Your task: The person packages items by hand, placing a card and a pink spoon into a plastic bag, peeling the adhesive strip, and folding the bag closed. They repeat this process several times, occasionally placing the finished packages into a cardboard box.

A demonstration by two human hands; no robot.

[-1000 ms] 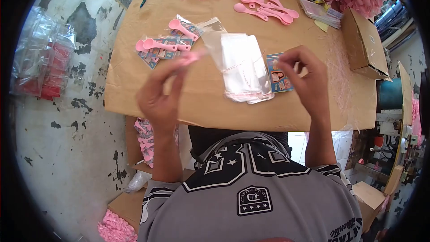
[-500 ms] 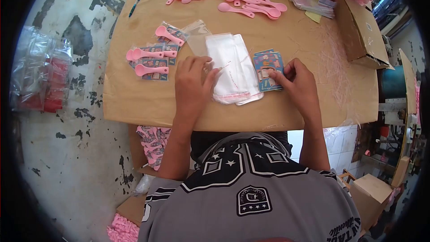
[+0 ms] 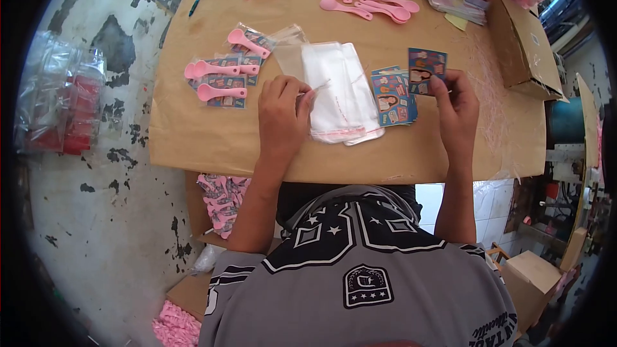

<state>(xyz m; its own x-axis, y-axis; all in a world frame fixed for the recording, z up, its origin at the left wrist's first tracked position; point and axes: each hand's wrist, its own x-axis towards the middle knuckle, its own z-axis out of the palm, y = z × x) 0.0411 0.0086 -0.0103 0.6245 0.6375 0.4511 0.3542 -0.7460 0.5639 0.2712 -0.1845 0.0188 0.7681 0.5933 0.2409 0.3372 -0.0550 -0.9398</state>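
Pinching a clear bag [image 3: 334, 90], left hand [image 3: 283, 115] lies near packed spoons [image 3: 222, 83]; right hand [image 3: 457, 106] grasps a card [image 3: 426, 69].

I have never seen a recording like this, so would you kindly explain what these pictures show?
There is no machine: a person works with bare hands, and one camera worn on the head looks down at them. The surface is a table covered in brown cardboard. The left hand rests on a stack of clear bags; whether it grips one is unclear. The right hand pinches a printed card above a pile of cards. To the left lie filled bags with pink spoons; loose spoons lie at the far edge.
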